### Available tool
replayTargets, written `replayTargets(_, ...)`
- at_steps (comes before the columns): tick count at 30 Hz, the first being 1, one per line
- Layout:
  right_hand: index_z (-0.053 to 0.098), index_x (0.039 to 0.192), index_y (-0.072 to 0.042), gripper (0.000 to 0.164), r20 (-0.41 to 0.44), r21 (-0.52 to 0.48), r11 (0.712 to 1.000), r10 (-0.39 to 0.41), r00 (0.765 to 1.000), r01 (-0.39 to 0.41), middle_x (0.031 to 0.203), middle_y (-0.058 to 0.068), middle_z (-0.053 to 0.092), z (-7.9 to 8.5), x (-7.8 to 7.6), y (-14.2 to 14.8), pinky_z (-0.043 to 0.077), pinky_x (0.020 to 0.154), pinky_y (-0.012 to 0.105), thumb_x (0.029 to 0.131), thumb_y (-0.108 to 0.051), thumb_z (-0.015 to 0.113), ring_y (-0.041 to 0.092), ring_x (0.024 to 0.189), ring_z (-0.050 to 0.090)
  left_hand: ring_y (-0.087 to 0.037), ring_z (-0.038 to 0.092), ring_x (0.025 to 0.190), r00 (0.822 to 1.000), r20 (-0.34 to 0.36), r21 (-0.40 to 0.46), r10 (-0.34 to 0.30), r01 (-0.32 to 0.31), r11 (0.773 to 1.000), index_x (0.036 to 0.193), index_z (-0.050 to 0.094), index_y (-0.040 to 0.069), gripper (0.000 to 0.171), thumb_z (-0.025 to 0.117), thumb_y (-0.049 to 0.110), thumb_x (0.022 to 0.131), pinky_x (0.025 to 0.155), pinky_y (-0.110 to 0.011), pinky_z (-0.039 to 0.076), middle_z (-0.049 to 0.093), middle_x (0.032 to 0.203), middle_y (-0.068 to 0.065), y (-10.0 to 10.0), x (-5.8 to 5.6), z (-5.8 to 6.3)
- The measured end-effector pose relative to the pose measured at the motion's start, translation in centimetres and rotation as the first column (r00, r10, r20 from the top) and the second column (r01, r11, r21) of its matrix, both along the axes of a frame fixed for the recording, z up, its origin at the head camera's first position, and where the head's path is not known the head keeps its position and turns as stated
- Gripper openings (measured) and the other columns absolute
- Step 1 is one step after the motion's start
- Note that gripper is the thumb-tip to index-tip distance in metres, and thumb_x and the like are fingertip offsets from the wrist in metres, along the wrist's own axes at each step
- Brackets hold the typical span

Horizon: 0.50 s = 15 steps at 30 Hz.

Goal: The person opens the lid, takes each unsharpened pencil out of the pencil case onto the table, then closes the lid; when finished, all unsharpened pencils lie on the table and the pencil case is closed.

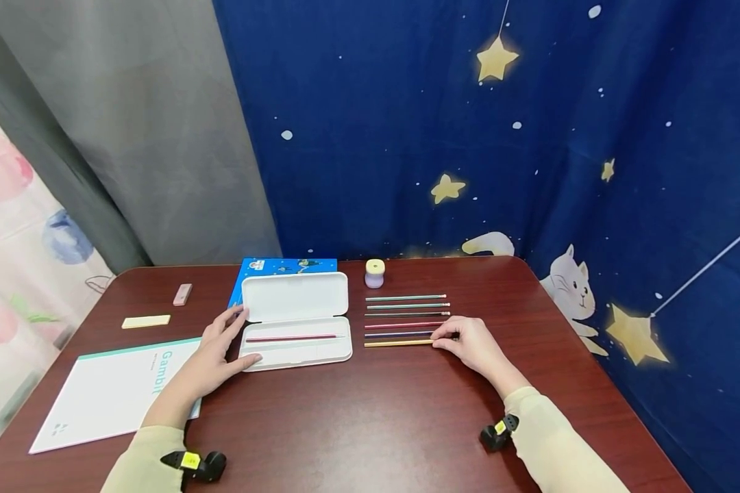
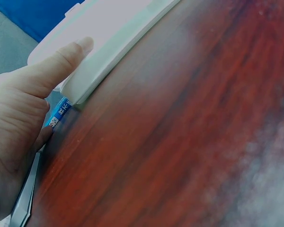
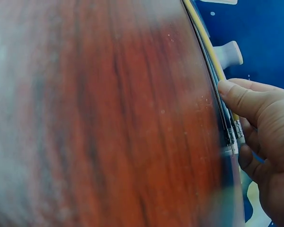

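Head: right hand point(image 1: 471, 344) pinches yellow pencil point(image 1: 397, 344) near its eraser end, between case point(image 1: 296, 300) and table's point(image 1: 518, 311) right edge. Left wrist: left hand point(image 2: 21, 99), thumb straight, merely touches case. Right wrist: yellow pencil likely light, stiff; mid-shaft hold steadier.

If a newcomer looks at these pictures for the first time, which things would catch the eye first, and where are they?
Probably the deep blue curtain with yellow stars, which fills much of the background behind the table. Next comes the open white pencil case near the table's middle, touched by the left hand. To its right lie six pencils in a row, the nearest, yellow one pinched by the right hand.
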State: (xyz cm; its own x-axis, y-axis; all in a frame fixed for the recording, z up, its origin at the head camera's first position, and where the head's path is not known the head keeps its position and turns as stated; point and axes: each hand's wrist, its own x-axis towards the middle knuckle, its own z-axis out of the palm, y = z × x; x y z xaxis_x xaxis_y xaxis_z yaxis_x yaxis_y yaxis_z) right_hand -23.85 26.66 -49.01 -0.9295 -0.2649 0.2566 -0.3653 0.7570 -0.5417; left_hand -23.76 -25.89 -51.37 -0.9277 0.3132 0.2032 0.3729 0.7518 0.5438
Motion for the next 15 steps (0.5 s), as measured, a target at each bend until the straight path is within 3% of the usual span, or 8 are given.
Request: replayTargets(15, 0.083, 0.091, -0.027, 0.015, 0.010, 0.031, 0.999, 0.032, 0.999, -0.033, 0.095, -0.013, 0.074, -0.37, -0.11, 0.36, 0.058, 0.083, 0.034, 0.084, -0.015, 0.088, 0.010, 0.089, 0.069, -0.047, 0.020, 0.148, 1.000, 0.004, 0.000, 0.001, -0.001, 1.000, 0.168, 0.021, 0.011, 0.102, 0.078, 0.047, 0.092, 0.108, -0.077, 0.033, 0.016, 0.170, -0.021, 0.07, 0.02, 0.12)
